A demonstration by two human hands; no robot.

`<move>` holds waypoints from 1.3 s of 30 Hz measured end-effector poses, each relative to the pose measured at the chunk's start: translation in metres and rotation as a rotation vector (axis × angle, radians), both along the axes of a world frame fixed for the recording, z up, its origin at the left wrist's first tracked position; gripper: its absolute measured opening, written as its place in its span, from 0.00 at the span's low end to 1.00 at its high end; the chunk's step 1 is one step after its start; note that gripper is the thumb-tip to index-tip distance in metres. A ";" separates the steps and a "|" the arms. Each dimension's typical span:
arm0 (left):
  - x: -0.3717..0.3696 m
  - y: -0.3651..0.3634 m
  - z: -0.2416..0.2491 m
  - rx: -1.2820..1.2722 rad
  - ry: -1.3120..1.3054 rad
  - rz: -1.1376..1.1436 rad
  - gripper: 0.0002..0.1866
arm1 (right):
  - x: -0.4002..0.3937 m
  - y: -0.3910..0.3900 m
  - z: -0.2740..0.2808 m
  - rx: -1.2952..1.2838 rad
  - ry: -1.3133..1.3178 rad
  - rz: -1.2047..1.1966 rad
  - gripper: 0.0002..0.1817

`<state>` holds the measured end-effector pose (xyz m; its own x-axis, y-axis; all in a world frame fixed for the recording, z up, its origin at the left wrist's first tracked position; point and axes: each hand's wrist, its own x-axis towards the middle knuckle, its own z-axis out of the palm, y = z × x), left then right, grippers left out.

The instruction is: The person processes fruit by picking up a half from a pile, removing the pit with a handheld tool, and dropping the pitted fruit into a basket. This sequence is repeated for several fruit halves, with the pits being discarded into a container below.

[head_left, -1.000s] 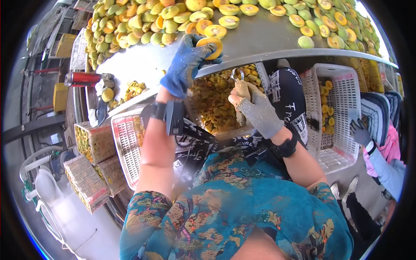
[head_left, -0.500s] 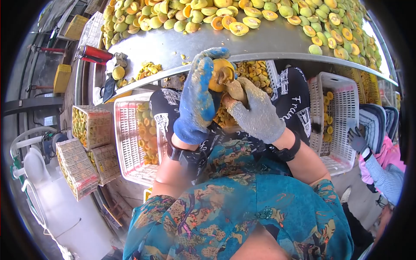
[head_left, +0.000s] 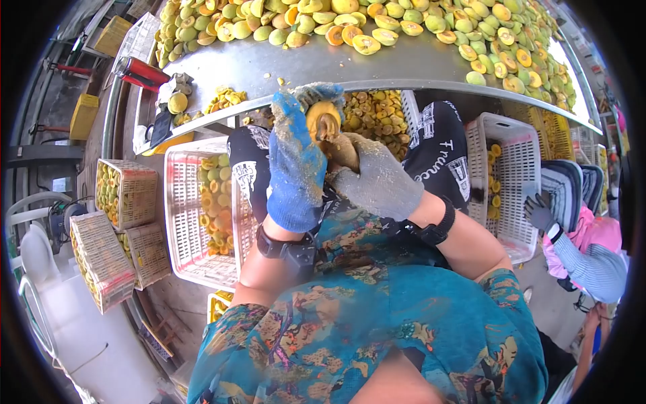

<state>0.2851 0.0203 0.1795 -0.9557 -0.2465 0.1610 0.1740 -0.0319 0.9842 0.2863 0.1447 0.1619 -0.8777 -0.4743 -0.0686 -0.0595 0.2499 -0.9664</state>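
My left hand (head_left: pixel 295 161), in a blue glove smeared with pulp, is closed around a peach half (head_left: pixel 321 113). The cut side of the fruit faces up and shows a hollowed, ragged brownish middle. My right hand (head_left: pixel 387 176), in a grey glove, presses against the lower edge of that half. Its fingers are curled together, and whether they grip a small tool cannot be seen. Below both hands, between my knees, several orange-yellow fruit pieces (head_left: pixel 377 118) fill a container.
A metal table (head_left: pixel 397 64) ahead carries a large heap of halved fruit (head_left: pixel 269 20). White crates (head_left: pixel 185 252) (head_left: pixel 521 195) stand beside my legs. A red cylinder (head_left: pixel 142 71) lies at the table's left. Another person's gloved hand (head_left: pixel 540 214) is at the right.
Both hands have shifted slightly left with the peach half. My left fingers have curled over it, and my right hand has turned in closer against it. The view has shifted a little.
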 end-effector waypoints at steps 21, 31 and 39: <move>-0.017 -0.018 -0.039 0.628 0.099 -0.479 0.36 | 0.005 0.009 -0.024 -0.725 -1.029 0.439 0.13; -0.024 -0.015 -0.037 0.608 -0.329 -0.384 0.24 | -0.019 0.018 -0.031 -0.064 -0.468 0.428 0.18; -0.038 -0.019 -0.043 0.865 -0.392 -0.273 0.26 | -0.018 0.027 -0.025 0.063 0.274 0.262 0.23</move>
<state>0.2475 0.0017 0.1365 -0.9446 0.1068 -0.3105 -0.2793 -0.7584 0.5889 0.2687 0.1714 0.1365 -0.7170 -0.6874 0.1155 -0.3831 0.2501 -0.8892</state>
